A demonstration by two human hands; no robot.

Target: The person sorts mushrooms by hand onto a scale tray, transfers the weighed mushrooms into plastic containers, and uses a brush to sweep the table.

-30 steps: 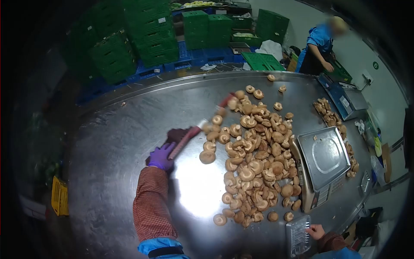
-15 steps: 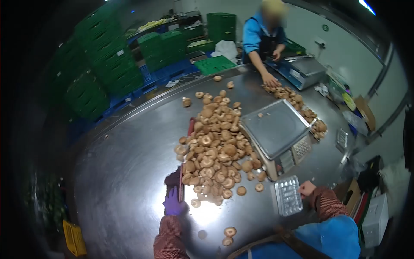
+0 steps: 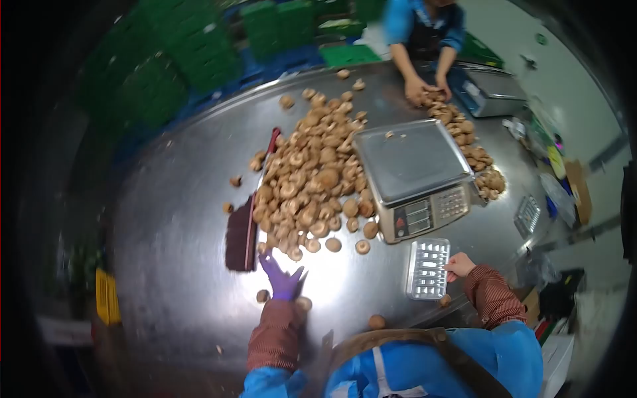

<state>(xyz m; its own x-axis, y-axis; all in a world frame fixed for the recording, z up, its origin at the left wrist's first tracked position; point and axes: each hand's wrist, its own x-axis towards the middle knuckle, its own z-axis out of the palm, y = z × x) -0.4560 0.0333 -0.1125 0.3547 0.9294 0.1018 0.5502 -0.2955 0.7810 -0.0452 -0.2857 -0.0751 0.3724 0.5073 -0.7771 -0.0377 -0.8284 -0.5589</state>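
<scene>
In a purple glove, my left hand [image 3: 284,282] spreads its fingers over the steel table, holding nothing. Its fingertips reach the front edge of a big heap of brown mushrooms [image 3: 312,166]. Just left of the fingers lies a brush [image 3: 240,235] with dark bristles and a red handle, its length along the heap's left side. My bare right hand [image 3: 461,266] pinches the right edge of a clear plastic tray [image 3: 428,268], which has no mushrooms in it. A digital scale [image 3: 415,162] stands behind the tray; only small scraps lie on its pan.
Across the table a co-worker's hands [image 3: 428,91] are at a second mushroom row [image 3: 474,156], near another scale [image 3: 488,93]. Another clear tray [image 3: 528,216] lies at right. Loose mushrooms, one [image 3: 377,322] by my apron, dot the table. Green crates [image 3: 179,46] stand behind.
My left hand has come away from the brush and opened beside the mushrooms. My right hand stays at the tray's edge. The co-worker now has both hands at the mushrooms. The view has shifted.
</scene>
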